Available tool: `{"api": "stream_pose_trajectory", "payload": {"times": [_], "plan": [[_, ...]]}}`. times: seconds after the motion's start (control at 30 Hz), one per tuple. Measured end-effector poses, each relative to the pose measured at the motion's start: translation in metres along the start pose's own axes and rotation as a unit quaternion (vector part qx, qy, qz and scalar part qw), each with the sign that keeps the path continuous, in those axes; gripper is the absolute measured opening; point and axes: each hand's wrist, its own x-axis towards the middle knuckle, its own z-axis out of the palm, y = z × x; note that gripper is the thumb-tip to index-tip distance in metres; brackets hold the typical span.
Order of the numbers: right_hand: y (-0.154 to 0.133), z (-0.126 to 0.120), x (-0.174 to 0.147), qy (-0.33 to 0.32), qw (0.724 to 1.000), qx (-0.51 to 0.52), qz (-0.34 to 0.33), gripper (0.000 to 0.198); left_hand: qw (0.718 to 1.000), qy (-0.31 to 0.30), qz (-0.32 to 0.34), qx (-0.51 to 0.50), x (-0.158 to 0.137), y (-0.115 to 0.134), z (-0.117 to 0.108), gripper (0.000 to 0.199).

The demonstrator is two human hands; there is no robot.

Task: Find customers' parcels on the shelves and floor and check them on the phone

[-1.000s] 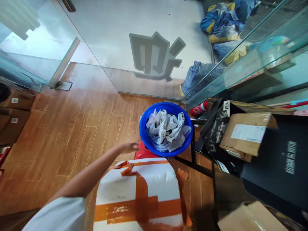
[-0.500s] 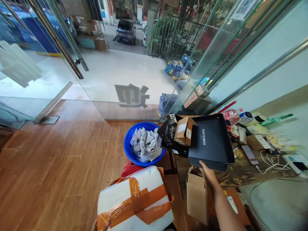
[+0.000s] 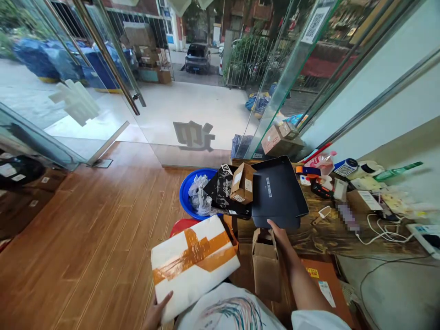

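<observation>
My left hand (image 3: 162, 306) is closed on the near left corner of a white package (image 3: 195, 261) bound with orange tape, in front of my body. My right hand (image 3: 277, 233) grips the near edge of an open black box (image 3: 278, 188) with white lettering. On that box's printed left part (image 3: 220, 190) rests a small taped cardboard box (image 3: 243, 183). Just below my right hand is an open-topped brown carton (image 3: 267, 268); whether my fingers also hold it, I cannot tell. The black box overlaps a blue basin (image 3: 184, 201) holding crumpled plastic wrapping (image 3: 200, 196).
A wooden table (image 3: 309, 233) on the right carries a bottle (image 3: 345, 167), a white cable (image 3: 366, 236) and small items. Beneath it lies an orange-brown box (image 3: 326, 284). Something red (image 3: 182, 226) sits below the basin. Ahead stands a glass door (image 3: 147, 119); more boxes (image 3: 30, 197) are at left.
The black box has moved left with my right hand, covering more of the basin and exposing more tabletop. The brown carton shifted with it. The white package is closer to my body, and my view has tilted.
</observation>
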Motion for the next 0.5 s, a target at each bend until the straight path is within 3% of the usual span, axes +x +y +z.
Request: {"api": "stream_pose_trajectory", "payload": {"times": [0.13,0.23,0.3,0.37,0.4,0.43,0.5], "plan": [[0.000,-0.006,-0.011,-0.041,0.999,0.011,-0.018,0.040,0.994,0.074,0.064,0.039,-0.017,-0.011,0.000,0.062],[-0.007,-0.007,-0.019,-0.064,0.996,0.029,-0.045,0.036,0.967,0.140,0.135,0.162,-0.021,0.000,0.002,0.054],[-0.014,-0.006,-0.026,-0.073,0.995,0.042,-0.053,0.033,0.928,0.213,0.179,0.248,-0.020,0.016,0.011,0.064],[-0.021,-0.002,-0.032,-0.076,0.994,0.056,-0.055,0.034,0.890,0.250,0.236,0.299,-0.020,0.034,0.036,0.079],[-0.024,0.000,-0.036,-0.077,0.993,0.064,-0.056,0.035,0.873,0.239,0.279,0.321,-0.022,0.043,0.056,0.081],[-0.027,0.001,-0.039,-0.078,0.993,0.071,-0.057,0.037,0.830,0.210,0.354,0.377,-0.025,0.051,0.081,0.078],[-0.032,0.002,-0.044,-0.079,0.992,0.080,-0.057,0.041,0.716,0.078,0.481,0.499,-0.033,0.063,0.141,0.075]]}}
